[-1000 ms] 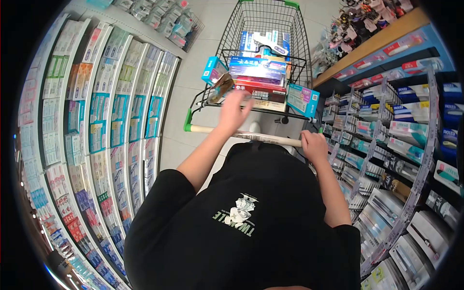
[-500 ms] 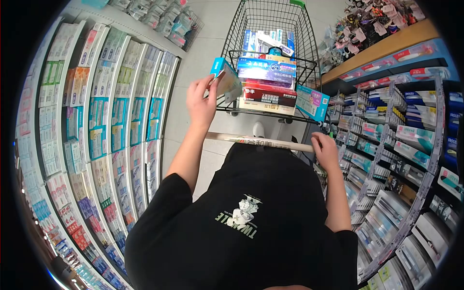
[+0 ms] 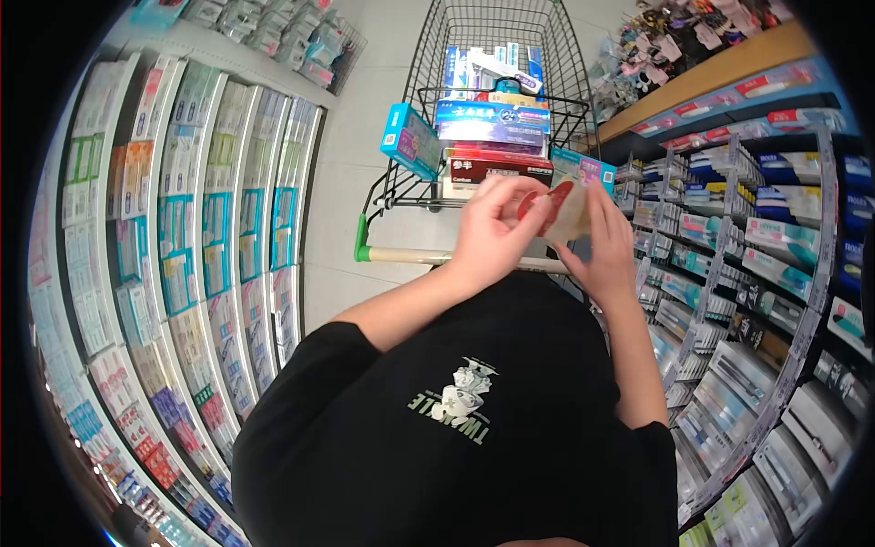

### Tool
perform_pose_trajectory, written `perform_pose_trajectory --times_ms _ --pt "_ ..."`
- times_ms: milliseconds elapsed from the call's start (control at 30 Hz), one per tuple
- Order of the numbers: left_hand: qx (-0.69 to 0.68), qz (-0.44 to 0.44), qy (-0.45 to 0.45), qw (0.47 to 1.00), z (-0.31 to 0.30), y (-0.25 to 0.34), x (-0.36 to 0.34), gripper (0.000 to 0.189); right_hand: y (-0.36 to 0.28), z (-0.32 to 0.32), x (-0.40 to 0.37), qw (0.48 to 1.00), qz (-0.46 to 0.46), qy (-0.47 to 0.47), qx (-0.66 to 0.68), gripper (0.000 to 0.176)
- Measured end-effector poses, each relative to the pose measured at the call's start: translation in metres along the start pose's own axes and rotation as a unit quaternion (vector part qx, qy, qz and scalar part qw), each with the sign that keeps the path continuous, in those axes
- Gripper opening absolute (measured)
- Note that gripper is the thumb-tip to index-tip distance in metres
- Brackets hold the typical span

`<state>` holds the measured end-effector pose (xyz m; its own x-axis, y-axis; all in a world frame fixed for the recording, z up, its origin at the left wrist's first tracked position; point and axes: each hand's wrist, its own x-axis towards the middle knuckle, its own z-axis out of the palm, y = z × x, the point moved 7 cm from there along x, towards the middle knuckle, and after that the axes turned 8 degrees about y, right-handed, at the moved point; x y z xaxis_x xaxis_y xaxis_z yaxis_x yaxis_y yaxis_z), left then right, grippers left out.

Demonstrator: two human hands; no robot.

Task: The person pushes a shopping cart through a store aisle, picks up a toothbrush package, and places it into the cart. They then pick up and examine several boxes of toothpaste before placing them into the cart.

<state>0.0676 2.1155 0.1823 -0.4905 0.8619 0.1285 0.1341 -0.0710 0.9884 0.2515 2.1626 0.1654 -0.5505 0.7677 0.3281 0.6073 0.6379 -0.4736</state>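
The left hand (image 3: 492, 239) and right hand (image 3: 609, 248) are pinching 1 pack (image 3: 556, 210) between them, fingers closed on its 2 edges. It is looking light, thin and bendy, so edge grips are suiting it.

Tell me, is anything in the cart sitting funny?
Yes. A teal box leans crooked over the cart's left edge, and a second teal box tilts at the right edge. Both poke outside the wire. The left hand and right hand hold a small packet.
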Motion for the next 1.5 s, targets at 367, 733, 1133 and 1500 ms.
perform_pose_trajectory --times_ms 367,733,1133,1500 --pt "-0.177 -0.268 -0.174 0.931 0.033 -0.076 -0.026 0.022 0.017 -0.004 -0.044 0.996 -0.002 -0.045 -0.071 0.060" --pt "0.197 -0.132 -0.052 0.970 -0.093 -0.129 0.026 0.030 0.088 -0.012 -0.084 0.967 0.235 0.087 0.055 0.028" --pt "0.537 -0.190 -0.251 0.783 -0.124 -0.211 0.081 0.039 0.093 -0.012 -0.098 0.866 0.398 0.133 0.272 0.029" --pt "0.415 -0.082 -0.470 0.775 -0.044 -0.151 -0.035 0.063 0.062 -0.037 -0.150 0.781 0.503 0.192 0.317 0.025"
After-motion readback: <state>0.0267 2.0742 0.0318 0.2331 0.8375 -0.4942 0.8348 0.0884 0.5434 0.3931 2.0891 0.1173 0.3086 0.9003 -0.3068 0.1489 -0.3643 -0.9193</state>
